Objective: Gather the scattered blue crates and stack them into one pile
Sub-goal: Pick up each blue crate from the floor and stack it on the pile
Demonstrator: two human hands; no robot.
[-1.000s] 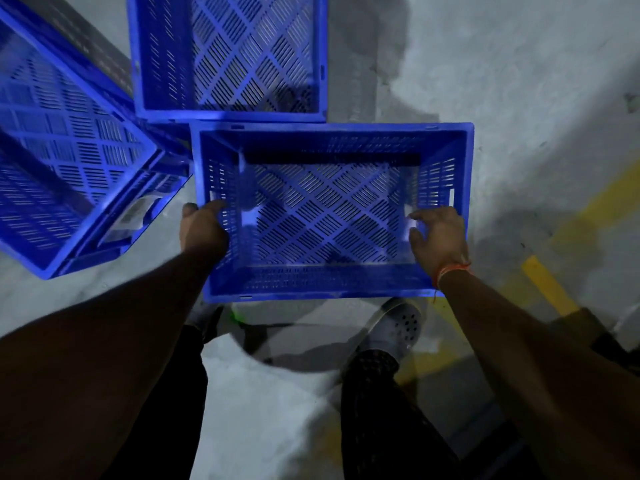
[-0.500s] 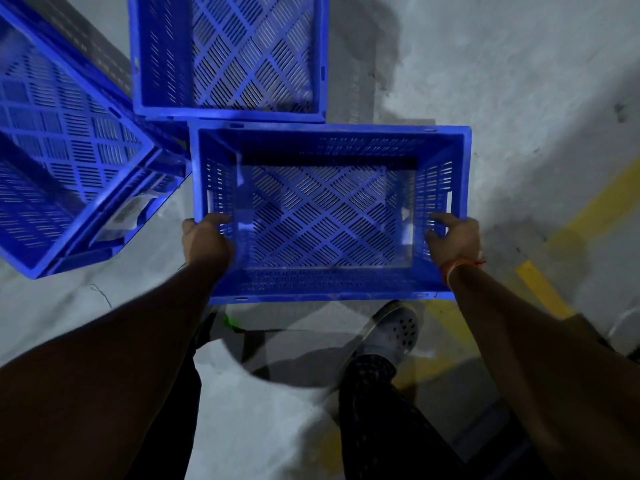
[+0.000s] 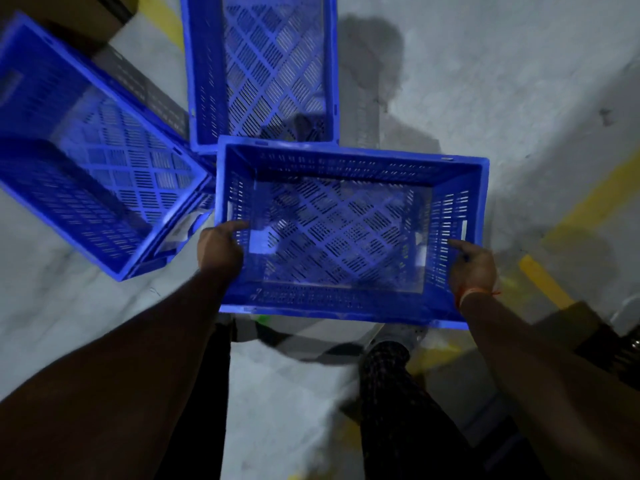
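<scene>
Fingers of both hands curl round the short walls of a blue slotted plastic crate [image 3: 346,233].
Left hand [image 3: 220,245] and right hand [image 3: 472,268] grip it; a white label [image 3: 176,233] left of the fingers is too blurry to read.

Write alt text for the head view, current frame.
Both hands, left hand and right hand, grip the short sides of an empty blue crate above a grey floor. Two more blue crates lie beyond.
</scene>
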